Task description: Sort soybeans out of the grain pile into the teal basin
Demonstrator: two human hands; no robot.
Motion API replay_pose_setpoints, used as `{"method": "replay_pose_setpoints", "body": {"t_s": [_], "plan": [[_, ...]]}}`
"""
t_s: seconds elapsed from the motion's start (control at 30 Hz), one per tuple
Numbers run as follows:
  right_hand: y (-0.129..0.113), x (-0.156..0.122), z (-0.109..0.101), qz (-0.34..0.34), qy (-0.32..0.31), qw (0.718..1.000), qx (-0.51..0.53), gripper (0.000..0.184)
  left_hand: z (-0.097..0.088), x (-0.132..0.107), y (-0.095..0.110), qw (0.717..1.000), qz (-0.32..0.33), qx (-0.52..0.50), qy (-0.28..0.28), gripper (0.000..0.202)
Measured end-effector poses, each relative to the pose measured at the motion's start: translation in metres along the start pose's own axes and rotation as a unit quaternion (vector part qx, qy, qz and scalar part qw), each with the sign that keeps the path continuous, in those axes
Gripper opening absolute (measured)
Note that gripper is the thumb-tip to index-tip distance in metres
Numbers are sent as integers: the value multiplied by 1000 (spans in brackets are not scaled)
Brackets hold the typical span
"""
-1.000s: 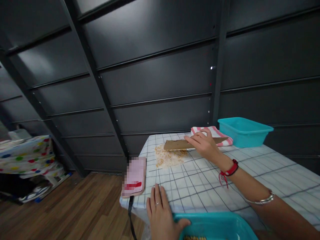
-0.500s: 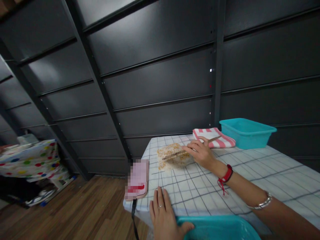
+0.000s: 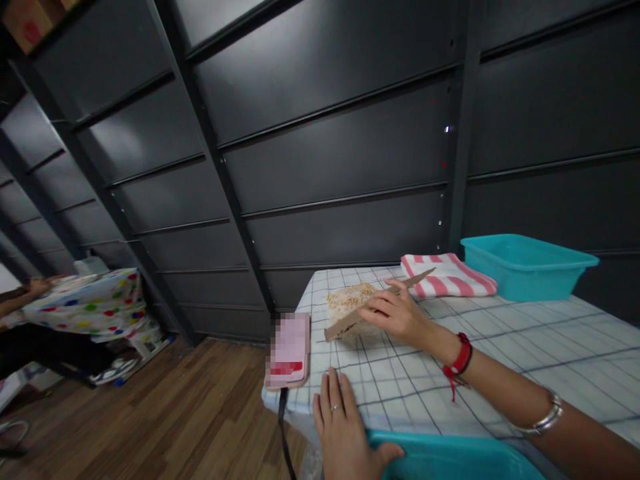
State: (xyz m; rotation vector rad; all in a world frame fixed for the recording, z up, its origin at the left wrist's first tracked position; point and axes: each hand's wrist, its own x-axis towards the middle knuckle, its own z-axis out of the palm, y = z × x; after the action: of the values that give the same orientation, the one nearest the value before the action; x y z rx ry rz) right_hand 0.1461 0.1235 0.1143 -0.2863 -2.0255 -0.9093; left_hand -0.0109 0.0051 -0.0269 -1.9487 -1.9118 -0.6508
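Observation:
My right hand (image 3: 397, 317) grips a long strip of brown cardboard (image 3: 345, 323) and holds it on edge against a pile of pale grain (image 3: 347, 300) on the checked tablecloth (image 3: 500, 347). My left hand (image 3: 345, 433) rests at the near edge of the table, thumb hooked over the rim of a teal tub (image 3: 450, 460) at the bottom of the view, fingers lying flat on the cloth. A red band and a metal bangle are on my right wrist and forearm.
A pink phone (image 3: 290, 350) lies at the table's left corner with a black cable hanging down. A red-striped cloth (image 3: 447, 275) and a second teal tub (image 3: 527, 265) sit at the back. Dark metal shelving stands behind. Another person's arm rests on a dotted cloth at far left.
The cardboard strip has swept from behind the grain toward me, gathering the spread grain into a tighter pile. The view has shifted right. My left hand has stayed on the tub.

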Motion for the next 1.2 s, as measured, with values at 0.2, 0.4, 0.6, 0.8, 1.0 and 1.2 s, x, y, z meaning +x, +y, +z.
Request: {"method": "replay_pose_setpoints", "body": {"t_s": [0.2,0.4,0.6,0.8,1.0,1.2], "plan": [[13,0,-12,12,5,1000,2,25,1,0,0,1000,9,-4,-3,110],[2,0,0,28,17,999,-2,22,-3,1,1,999,-5,-15,-32,110],[-1,-2,9,22,0,1000,20,24,-4,0,0,999,-9,-16,-51,109],[11,-5,-1,20,-23,998,59,32,-3,-1,0,999,-5,-22,-44,110],[30,-11,-16,27,-40,997,63,30,-5,0,0,999,-7,-27,-40,110],[19,-11,-6,65,1,995,70,28,-16,4,9,998,-29,-30,-56,107]]}}
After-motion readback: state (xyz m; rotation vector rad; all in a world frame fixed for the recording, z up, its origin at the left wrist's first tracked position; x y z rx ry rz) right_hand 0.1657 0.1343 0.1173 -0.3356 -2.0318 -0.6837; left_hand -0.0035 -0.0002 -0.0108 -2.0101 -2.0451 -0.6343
